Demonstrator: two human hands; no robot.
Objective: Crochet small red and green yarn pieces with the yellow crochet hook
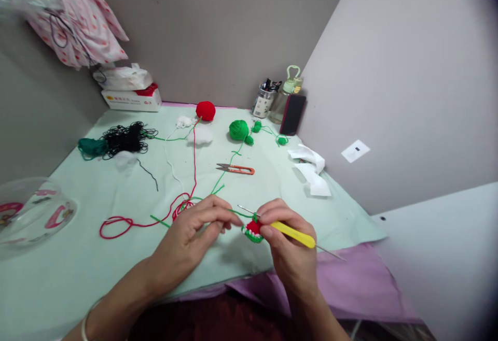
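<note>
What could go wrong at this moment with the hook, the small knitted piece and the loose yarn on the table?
1. The green yarn runs right beside the snips; a pull might snag it there.
2. The red yarn lies in loose loops near the left hand and could tangle.
3. The right hand holds the hook in the small piece; its thin tip may slip out of a stitch.
</note>
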